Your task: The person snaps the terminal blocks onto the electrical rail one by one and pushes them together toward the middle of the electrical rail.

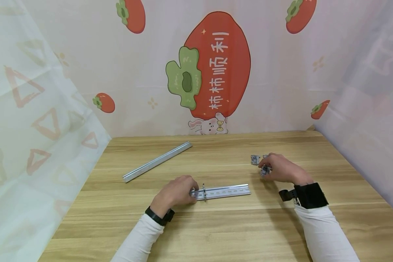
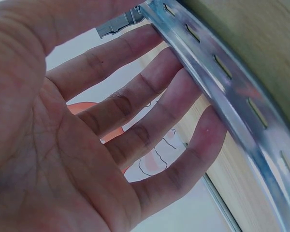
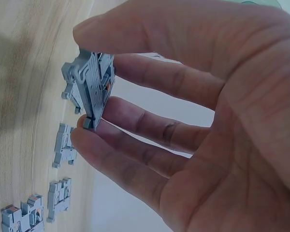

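Observation:
My left hand [image 1: 178, 191] grips the left end of a slotted metal DIN rail [image 1: 230, 191] lying on the table. In the left wrist view its fingertips line one long edge of the rail [image 2: 232, 82]; the thumb's tip is out of frame. A thin grey terminal block [image 1: 204, 193] sits across the rail just right of that hand. At the right, my right hand [image 1: 283, 169] pinches another grey terminal block [image 3: 95, 87] between thumb and fingers. More terminal blocks lie close by, one [image 1: 255, 159] to its left and others [image 3: 65, 145] under the hand.
A second metal DIN rail [image 1: 157, 162] lies slanted at the back left of the wooden table [image 1: 222, 229]. Printed cloth [image 1: 144, 69] hangs behind the table and along both sides.

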Demonstrator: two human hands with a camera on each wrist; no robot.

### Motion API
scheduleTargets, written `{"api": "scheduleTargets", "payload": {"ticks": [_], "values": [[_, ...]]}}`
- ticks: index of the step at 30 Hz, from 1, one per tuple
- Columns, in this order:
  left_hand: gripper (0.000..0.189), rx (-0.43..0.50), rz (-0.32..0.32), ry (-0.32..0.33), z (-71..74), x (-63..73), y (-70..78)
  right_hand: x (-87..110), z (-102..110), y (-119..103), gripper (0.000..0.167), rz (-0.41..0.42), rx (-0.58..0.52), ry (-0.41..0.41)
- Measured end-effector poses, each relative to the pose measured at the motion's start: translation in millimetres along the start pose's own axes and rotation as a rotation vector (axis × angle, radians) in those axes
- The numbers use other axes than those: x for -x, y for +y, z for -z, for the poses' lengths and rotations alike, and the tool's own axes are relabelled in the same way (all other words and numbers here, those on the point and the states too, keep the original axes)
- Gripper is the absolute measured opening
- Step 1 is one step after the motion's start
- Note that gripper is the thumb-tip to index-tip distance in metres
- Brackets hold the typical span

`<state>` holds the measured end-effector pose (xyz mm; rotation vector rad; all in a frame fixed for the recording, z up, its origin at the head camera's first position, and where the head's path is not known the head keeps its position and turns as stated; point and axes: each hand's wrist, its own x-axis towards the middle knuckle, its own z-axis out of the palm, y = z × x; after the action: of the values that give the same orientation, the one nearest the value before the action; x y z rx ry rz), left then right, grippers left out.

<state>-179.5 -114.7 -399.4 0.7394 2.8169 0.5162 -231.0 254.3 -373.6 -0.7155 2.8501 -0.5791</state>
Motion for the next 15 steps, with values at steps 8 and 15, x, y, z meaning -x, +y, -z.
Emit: {"api": "scheduleTargets", "payload": {"ticks": [8,15], "values": [[0.022,-0.003,0.006,0.000,-1.0,0.5,-0.6,-0.5,-0.9,-1.6,0.031,0.018,-0.018,-0.005],[0.020,-0.003,0.001,0.003,-1.0,0.0,-0.7,-1.6,-1.0,-4.0,0.028,0.030,-0.027,-0.012]]}}
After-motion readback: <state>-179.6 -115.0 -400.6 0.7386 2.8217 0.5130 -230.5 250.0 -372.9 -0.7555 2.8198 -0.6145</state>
